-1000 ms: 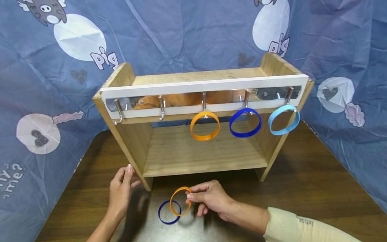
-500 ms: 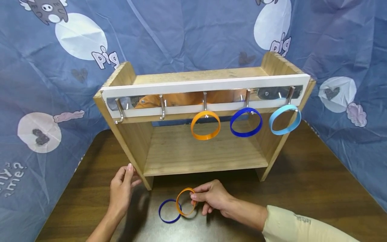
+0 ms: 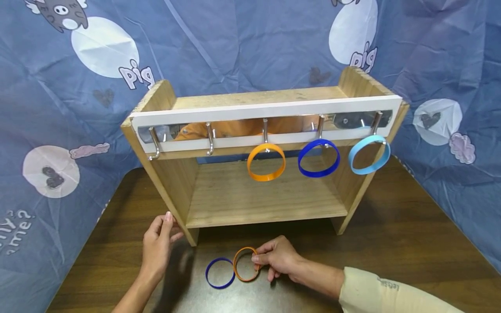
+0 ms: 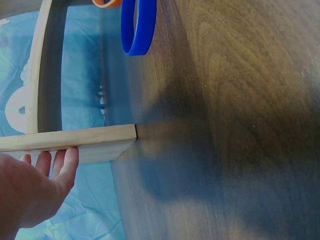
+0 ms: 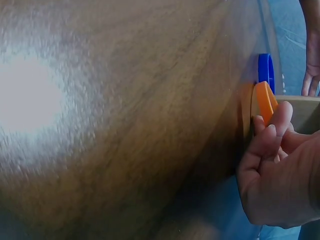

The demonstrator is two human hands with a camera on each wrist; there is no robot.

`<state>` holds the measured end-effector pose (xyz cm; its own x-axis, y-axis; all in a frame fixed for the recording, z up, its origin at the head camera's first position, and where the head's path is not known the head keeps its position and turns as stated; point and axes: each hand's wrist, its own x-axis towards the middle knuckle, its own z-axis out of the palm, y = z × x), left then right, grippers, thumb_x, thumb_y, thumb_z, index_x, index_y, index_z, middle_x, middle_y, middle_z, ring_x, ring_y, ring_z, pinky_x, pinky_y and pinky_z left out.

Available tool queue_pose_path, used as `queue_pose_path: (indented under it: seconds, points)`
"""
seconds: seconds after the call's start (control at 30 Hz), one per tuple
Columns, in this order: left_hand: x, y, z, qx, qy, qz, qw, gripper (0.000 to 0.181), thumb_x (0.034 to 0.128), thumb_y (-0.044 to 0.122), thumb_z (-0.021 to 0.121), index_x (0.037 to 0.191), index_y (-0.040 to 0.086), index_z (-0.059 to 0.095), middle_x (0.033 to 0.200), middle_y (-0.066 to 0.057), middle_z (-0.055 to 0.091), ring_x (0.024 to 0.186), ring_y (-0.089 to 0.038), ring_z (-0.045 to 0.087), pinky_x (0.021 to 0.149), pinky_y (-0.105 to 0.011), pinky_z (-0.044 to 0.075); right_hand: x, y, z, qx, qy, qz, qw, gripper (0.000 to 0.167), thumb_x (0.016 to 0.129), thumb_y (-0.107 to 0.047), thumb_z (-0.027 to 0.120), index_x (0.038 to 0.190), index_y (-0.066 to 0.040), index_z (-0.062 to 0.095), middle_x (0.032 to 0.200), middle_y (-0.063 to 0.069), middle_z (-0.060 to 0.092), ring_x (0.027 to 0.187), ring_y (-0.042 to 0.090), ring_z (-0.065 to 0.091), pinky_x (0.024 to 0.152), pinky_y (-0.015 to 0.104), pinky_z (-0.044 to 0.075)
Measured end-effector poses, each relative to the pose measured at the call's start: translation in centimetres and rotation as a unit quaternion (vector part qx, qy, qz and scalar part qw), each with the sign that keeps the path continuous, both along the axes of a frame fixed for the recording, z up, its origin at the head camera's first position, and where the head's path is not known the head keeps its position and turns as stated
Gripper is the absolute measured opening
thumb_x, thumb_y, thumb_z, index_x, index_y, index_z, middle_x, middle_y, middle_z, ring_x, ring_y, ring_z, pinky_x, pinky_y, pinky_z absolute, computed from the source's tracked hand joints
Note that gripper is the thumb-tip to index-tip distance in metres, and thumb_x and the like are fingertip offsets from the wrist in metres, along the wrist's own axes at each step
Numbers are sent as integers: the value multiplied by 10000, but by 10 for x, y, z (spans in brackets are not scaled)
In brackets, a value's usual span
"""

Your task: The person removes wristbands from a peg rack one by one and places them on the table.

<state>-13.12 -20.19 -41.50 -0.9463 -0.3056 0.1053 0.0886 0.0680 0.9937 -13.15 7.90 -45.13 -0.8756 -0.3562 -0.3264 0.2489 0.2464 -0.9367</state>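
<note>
Three bands [image 3: 318, 175] already hang from the right hooks [image 3: 265, 128]; the two left hooks [image 3: 210, 141] are bare. The right hand [image 3: 281, 255] pinches an orange band [image 5: 265, 101] low at the desk [image 3: 391, 248], just beside a dark blue band [image 5: 262, 69]; the left hand [image 3: 157, 243] touches the rack [image 3: 266, 198] with fingers loosely extended.

In the head view we are seeing an even, moderate light, and the table [image 3: 391, 234] is shining pale near the lower edge. Beside the left hand [image 3: 156, 248] a dark shadow [image 3: 176, 280] is lying. In the right wrist view we are meeting strong white glare [image 5: 27, 95] at left. Both wrist views are looking softer.
</note>
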Motion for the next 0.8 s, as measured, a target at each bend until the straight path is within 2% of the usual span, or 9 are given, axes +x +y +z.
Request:
queue_pose_path:
  seconds: [0.2,0.47,0.8]
  points:
    - [1,0,0,-31,-45,49,10000,378,1037,300,432,1026,-68,521,900,11,608,866,-89,633,772,-239,582,-1,-3,0,498,270,9,9984,139,844,-123,744,917,-6,729,670,90,697,332,34,498,321,122,335]
    - [0,0,0,-35,-72,26,10000,378,1038,304,429,1034,-63,519,906,13,609,870,-88,629,777,-240,581,-3,-6,2,1049,768,151,9914,179,833,-125,757,938,15,722,576,75,652,312,53,494,312,186,433]
    - [0,1,1,-52,-73,43,10000,375,1037,302,433,1024,-62,521,900,5,606,871,-105,634,773,-244,584,-2,-5,0,1013,725,155,9921,244,831,-87,751,1022,55,698,544,81,640,320,69,503,342,291,507]
